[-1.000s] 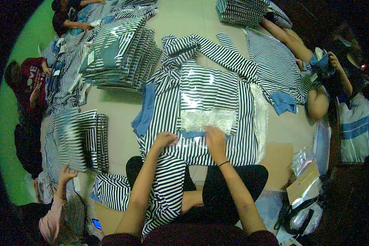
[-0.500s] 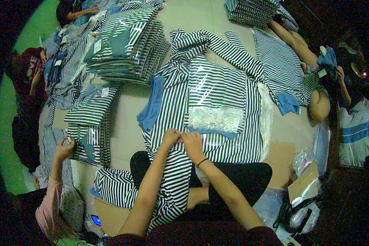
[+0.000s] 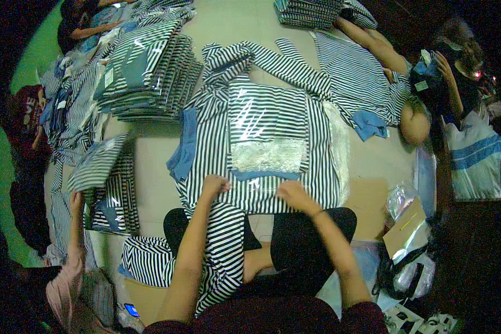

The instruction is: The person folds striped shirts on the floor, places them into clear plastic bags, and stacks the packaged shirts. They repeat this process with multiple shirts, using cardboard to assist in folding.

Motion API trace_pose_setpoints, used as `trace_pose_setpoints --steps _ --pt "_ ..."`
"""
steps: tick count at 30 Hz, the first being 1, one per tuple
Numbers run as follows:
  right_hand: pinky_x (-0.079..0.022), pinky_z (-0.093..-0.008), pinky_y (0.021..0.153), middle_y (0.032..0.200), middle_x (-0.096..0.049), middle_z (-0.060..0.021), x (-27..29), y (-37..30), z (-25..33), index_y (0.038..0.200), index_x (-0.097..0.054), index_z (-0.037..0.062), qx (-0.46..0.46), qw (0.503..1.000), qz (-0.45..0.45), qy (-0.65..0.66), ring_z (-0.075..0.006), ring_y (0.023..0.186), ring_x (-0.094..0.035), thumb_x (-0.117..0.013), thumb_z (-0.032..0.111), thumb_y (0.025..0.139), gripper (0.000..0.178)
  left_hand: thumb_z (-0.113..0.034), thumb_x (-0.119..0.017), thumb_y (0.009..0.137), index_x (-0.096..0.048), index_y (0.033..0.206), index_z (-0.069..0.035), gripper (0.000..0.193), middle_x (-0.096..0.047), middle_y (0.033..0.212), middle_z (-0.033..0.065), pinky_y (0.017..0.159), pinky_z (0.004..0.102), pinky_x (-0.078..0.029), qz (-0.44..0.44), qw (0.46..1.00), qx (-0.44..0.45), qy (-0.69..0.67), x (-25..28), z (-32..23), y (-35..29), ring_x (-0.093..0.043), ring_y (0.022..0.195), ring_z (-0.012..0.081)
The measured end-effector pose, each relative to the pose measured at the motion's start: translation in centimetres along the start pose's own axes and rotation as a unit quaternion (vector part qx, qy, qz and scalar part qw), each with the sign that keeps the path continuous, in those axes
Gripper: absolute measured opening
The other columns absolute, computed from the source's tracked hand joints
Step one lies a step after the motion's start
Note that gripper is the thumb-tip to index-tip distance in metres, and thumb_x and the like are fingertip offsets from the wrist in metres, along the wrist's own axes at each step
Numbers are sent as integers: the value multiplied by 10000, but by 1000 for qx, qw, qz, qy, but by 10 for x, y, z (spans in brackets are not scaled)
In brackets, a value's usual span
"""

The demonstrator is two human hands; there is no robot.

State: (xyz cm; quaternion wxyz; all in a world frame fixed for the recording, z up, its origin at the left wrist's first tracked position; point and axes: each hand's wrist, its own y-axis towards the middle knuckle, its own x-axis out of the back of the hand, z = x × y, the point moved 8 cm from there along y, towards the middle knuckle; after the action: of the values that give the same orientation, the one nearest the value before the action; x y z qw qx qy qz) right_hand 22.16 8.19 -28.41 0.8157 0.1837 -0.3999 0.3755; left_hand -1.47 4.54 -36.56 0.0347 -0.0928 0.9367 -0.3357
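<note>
A striped top with a white lace panel and blue hem [image 3: 268, 156] lies folded inside a clear plastic bag, on top of spread black-and-white striped clothing [image 3: 209, 150]. My left hand [image 3: 216, 185] is closed at the left lower corner of the bag, pinching its plastic edge. At the lower right corner, my right hand [image 3: 295, 194] has its fingers curled and slightly blurred; what they grip is too small to make out. Shiny plastic [image 3: 256, 186] spans the gap between the hands. A striped sleeve [image 3: 225, 234] hangs down over my lap beneath my left forearm.
Tall stack of bagged striped tops [image 3: 150, 78] at the far left; a lower stack [image 3: 114, 195] nearer. There a co-worker's hand [image 3: 76, 203] holds up a bagged top [image 3: 97, 165]. Another striped top [image 3: 356, 78] lies far right. Cardboard [image 3: 367, 203] and plastic bags [image 3: 401, 203] sit right.
My hands were together at the bag's lower left; the right has moved away to the right along the lower edge. A co-worker on the left has lifted a bagged top off the lower stack.
</note>
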Motion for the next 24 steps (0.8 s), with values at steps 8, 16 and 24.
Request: trace_pose_setpoints --steps 8,16,24 --pt "-431 -431 632 742 -561 -206 152 -381 -132 759 -555 10 -516 774 287 -229 -358 714 -545 -508 303 742 298 -105 -526 732 -565 739 38 148 -594 642 97 449 226 -458 69 981 1 184 6 -24 -12 -546 482 126" --pt "-442 -408 549 692 -577 -168 151 -259 -91 732 -587 46 -418 847 -6 -328 -340 656 -561 -500 342 763 310 -36 -542 669 -472 877 -28 220 -502 892 147 671 367 -427 -62 762 -402 503 -9 -92 -60 -509 810 313" --pt "-405 -345 646 714 -476 -73 74 -33 -33 804 -481 79 25 977 3 -211 -232 718 -510 -443 84 705 106 -83 -494 698 -467 834 -31 148 -533 896 142 681 357 -446 5 675 -463 574 -30 -85 -55 -531 807 294"
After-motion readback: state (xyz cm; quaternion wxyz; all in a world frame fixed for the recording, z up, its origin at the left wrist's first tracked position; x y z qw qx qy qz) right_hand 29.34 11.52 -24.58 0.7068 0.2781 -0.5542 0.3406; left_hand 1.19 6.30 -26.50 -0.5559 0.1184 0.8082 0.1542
